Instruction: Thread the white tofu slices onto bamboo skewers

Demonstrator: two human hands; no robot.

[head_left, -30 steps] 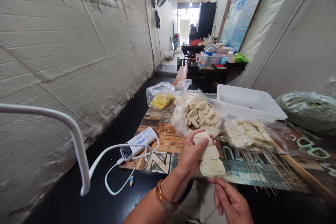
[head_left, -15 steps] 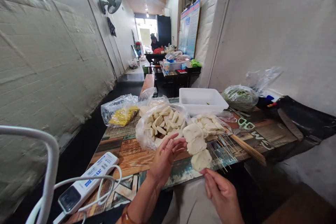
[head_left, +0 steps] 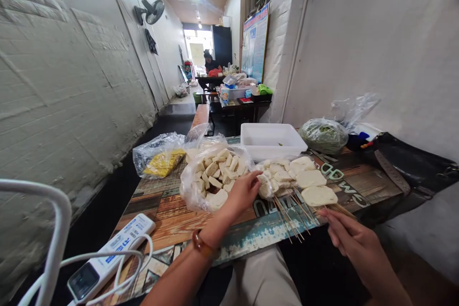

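In the head view, my right hand (head_left: 353, 236) is pinched at the lower end of a skewer that carries several flat, pale slices (head_left: 311, 179); the stick is mostly hidden. These slices lie over the right side of a pile of similar skewered slices (head_left: 278, 172) on clear plastic, bare sticks pointing toward me. My left hand (head_left: 245, 191) is at the pile's left edge, fingers loosely bent and apart, with nothing visible in them. Beside it, a clear plastic bag (head_left: 186, 184) lies open, full of loose pale slices (head_left: 224, 169).
Behind the pile stands a white plastic tub (head_left: 274, 139). Green-handled scissors (head_left: 332, 171), bagged greens (head_left: 324, 135) and a black bag (head_left: 416, 160) are to the right. A yellow bundle in plastic (head_left: 163, 162) and a power strip (head_left: 114, 256) lie left. A person (head_left: 211, 63) sits far back.
My right hand has moved right, carrying the skewered slices from in front of me to the pile's right side. My left hand has come away from the slices to the pile's left edge.
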